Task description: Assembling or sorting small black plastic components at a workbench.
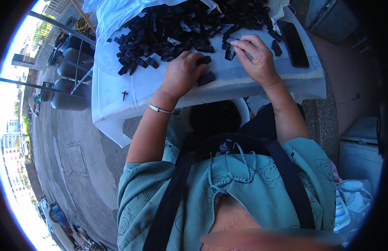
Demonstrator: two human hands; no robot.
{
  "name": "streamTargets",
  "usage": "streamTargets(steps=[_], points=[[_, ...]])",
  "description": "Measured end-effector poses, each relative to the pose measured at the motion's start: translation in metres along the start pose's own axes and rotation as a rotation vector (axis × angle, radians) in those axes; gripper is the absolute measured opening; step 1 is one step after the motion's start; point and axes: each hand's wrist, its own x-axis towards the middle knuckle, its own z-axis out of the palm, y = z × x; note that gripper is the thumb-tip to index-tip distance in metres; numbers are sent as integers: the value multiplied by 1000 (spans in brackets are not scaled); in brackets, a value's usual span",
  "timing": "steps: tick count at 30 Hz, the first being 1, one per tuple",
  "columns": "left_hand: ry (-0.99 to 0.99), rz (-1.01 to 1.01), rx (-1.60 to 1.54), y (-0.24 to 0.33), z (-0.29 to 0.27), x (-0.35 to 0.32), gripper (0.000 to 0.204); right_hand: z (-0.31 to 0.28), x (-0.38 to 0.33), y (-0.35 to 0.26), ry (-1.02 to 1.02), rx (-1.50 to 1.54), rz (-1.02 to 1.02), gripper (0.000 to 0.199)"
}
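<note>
My left hand (180,74), with a metal bangle on its wrist, is closed around a small black plastic part (204,60) at the table's near side. Just below its fingers a second black plastic block (206,78) lies on the white table cover. My right hand (257,60) pinches a small greyish piece (232,40) between thumb and fingers; its exact kind is too small to make out. Under those fingertips stands a dark upright part (230,52). Beyond both hands spreads a large heap of black plastic parts (177,27).
A black phone (293,44) lies at the table's right. One tiny black piece (124,96) sits alone toward the left. Clear plastic sheeting (105,31) drapes the far left. Below the table edge, a pale-rimmed tub (245,111) holds dark contents. Grey tanks (70,94) stand to the left.
</note>
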Motion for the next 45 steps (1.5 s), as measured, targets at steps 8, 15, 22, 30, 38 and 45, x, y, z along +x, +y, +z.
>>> streamTargets(steps=[8, 15, 22, 30, 38, 45], points=[[-15, 27, -149, 0, 2, -8, 26, 20, -7, 4, -155, -138, 77, 25], [-66, 394, -149, 21, 8, -3, 30, 26, -7, -7, -120, -144, 134, 29], [-65, 200, -262, 8, 12, 2, 28, 26, -4, 14, 53, -153, 214, 27], [98, 256, -164, 17, 3, 5, 29, 2, 0, 5, 70, 106, 136, 24], [-13, 62, -314, -1, 2, -15, 52, 22, -19, -31, -202, 292, 1, 27], [1, 67, -405, -10, 9, -19, 60, 41, -22, -47, -176, 125, -121, 25]])
